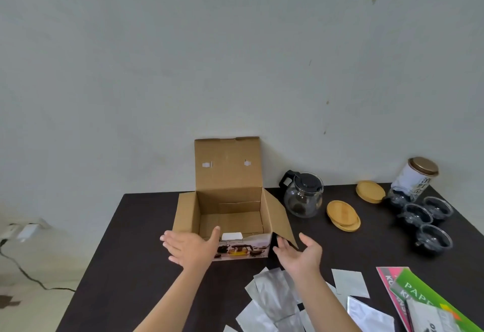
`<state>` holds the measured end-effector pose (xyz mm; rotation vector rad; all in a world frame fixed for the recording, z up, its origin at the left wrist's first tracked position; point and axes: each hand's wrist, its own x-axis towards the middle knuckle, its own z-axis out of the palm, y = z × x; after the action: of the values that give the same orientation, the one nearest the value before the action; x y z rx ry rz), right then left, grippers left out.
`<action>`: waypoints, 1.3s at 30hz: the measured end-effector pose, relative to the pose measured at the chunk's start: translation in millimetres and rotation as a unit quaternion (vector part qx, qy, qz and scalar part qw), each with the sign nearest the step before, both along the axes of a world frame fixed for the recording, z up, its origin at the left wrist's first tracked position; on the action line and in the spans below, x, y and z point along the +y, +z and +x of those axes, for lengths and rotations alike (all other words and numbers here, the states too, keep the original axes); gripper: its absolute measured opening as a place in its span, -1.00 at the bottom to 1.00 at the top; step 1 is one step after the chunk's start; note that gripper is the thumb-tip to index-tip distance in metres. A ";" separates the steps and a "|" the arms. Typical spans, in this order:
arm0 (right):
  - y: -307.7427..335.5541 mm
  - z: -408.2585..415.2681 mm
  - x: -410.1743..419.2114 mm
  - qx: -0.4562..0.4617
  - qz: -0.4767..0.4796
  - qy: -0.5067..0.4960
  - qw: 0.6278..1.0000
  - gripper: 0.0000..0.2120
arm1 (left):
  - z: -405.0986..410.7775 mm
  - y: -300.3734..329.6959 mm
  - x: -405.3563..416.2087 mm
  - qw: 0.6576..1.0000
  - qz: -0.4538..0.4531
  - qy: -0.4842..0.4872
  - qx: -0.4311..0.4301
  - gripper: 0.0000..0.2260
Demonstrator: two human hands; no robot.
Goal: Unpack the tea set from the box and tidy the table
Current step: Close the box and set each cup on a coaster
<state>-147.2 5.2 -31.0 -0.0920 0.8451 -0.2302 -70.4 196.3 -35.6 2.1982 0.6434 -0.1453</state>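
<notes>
The box (230,216) stands open on the table (146,227), seemingly emptied: light, stiff cardboard, best gripped by its side walls. Right of the box sit the teapot (303,196) and cups (424,216), fragile, slippery glass. Left hand (190,248) touches the box front; right hand (301,254) hovers beside it; both sets of fingers spread, holding nothing.

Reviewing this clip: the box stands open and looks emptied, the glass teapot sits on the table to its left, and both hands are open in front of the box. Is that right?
Not quite. In the head view the glass teapot stands to the right of the box, not the left. The rest holds: the box is open and looks emptied, and the left hand and right hand are open in front of it.
</notes>
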 end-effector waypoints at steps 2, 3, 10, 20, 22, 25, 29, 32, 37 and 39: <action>5.0 1.1 -0.4 -0.025 0.008 -0.015 1.000 -0.44 | 5.7 -2.5 11.0 0.995 -0.089 0.026 -0.046 0.07; 6.0 1.5 0.9 -0.035 0.006 -0.015 0.999 -0.44 | 7.9 -5.6 16.0 0.989 -0.129 0.021 -0.072 0.05; 13.5 -2.2 16.2 -0.013 -0.084 -0.011 0.996 -0.45 | -2.2 2.0 25.0 0.970 -0.152 -0.117 -0.149 -0.15; 19.0 -6.4 27.7 -0.046 -0.179 0.081 0.979 -0.52 | -7.9 -7.8 21.4 0.968 0.043 -0.196 -0.148 -0.45; 15.8 -6.6 29.1 -0.038 -0.192 0.103 0.975 -0.54 | -7.3 -8.0 19.1 0.964 0.080 -0.205 -0.150 -0.46; 12.0 -6.0 30.3 -0.030 -0.208 0.124 0.970 -0.56 | -9.0 -11.5 16.0 0.956 0.128 -0.217 -0.148 -0.45; 12.8 -2.6 29.0 -0.018 -0.232 0.141 0.962 -0.59 | -12.3 -14.6 13.4 0.953 0.143 -0.228 -0.136 -0.42; 14.5 5.3 24.7 0.001 -0.242 0.164 0.956 -0.59 | -12.7 -16.8 14.8 0.950 0.149 -0.241 -0.130 -0.40; 32.4 40.8 18.4 0.015 -0.265 0.181 0.947 -0.60 | -13.8 -21.1 17.7 0.944 0.167 -0.254 -0.126 -0.39; 44.5 62.9 18.9 0.028 -0.312 0.190 0.931 -0.62 | -13.6 -22.5 18.3 0.943 0.170 -0.258 -0.121 -0.38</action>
<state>-84.3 24.1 13.4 -0.8554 0.7686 -0.1227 -84.0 214.5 -58.2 2.6255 -0.0669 -0.0297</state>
